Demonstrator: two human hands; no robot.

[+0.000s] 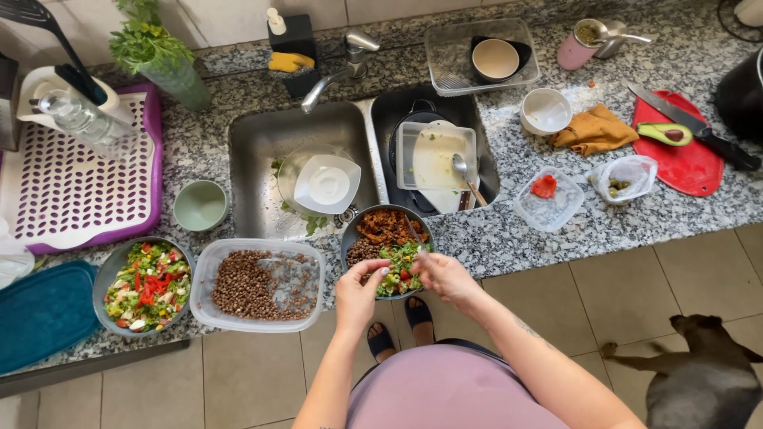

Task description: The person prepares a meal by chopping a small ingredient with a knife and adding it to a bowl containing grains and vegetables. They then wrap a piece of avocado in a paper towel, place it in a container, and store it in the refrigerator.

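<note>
Bowl [350,238] of salad, beans and a brown mince sits at the counter's front edge, just below the sink [262,143]. I see my left hand [359,292] at its near rim, fingers pinched together over the greens. My right hand [445,274] is closed around a fork [413,233] whose prongs reach into the food. Beside the bowl lies a clear tub of lentils [258,284], then 1 more salad bowl [147,284].
</note>
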